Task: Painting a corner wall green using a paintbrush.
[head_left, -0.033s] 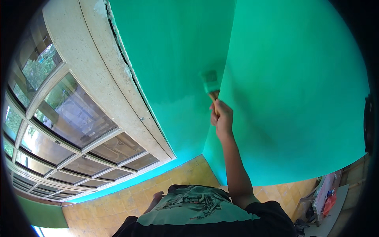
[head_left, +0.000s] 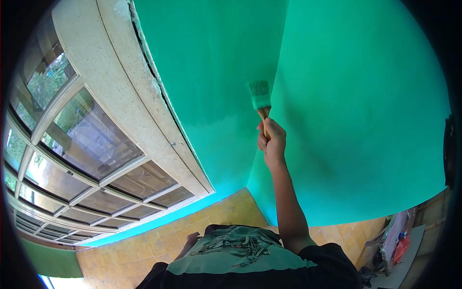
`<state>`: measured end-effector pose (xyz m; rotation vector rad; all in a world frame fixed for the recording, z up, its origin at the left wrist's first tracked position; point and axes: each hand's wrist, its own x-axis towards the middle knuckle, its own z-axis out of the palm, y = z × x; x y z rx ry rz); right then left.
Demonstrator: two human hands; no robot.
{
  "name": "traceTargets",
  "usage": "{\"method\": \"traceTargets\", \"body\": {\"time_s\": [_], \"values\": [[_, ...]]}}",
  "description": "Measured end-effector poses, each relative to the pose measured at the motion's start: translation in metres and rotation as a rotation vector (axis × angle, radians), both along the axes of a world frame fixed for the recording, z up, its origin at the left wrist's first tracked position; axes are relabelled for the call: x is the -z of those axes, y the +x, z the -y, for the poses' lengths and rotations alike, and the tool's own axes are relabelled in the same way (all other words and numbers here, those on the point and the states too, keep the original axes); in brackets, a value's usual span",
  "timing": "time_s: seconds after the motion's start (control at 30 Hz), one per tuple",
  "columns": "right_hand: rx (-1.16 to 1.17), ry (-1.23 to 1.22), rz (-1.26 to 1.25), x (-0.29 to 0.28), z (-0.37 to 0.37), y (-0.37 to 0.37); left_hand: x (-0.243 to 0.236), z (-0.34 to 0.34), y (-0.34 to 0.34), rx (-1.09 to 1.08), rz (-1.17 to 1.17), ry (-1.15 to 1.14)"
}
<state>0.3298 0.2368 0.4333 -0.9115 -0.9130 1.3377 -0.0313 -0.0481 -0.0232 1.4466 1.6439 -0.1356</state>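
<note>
My right hand [head_left: 271,137] grips the wooden handle of a wide paintbrush [head_left: 260,98], its bristles coated green, raised against the green wall [head_left: 207,72] just left of the inner corner. That wall shows uneven, lighter patches below the brush. The adjoining wall [head_left: 365,106] on the right is a lighter green and carries the shadow of my arm. My left hand [head_left: 192,238] hangs low beside my dark T-shirt [head_left: 236,245], partly hidden, fingers loosely apart with nothing visible in them.
A white-framed paned window [head_left: 89,142] runs along the left, with a cracked edge beside the green wall. Yellow floor tiles [head_left: 115,260] show below. At the lower right lie boards [head_left: 409,248] with a red plastic item [head_left: 402,248] among them.
The brush and my right hand have shifted slightly to the right and upward. The rest looks the same.
</note>
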Motion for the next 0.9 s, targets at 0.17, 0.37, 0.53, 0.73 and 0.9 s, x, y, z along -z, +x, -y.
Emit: {"method": "traceTargets", "body": {"time_s": [0.17, 0.37, 0.53, 0.73, 0.9], "values": [[-0.043, -0.091, 0.159, 0.073, -0.018, -0.027, -0.007, -0.001, 0.001, -0.068, 0.041, 0.005], [0.179, -0.264, 0.594, 0.224, -0.007, -0.014, -0.048, -0.008, 0.005, 0.055, -0.005, 0.088], [0.237, 0.19, 0.793, 0.183, -0.02, 0.012, -0.055, -0.037, 0.011, 0.225, -0.031, 0.19], [0.102, -0.143, 0.345, 0.027, -0.011, -0.013, -0.016, -0.026, -0.022, 0.354, -0.077, 0.273], [0.118, 0.097, 0.124, 0.018, -0.013, -0.012, -0.006, -0.031, -0.024, 0.213, -0.066, 0.067]]}}
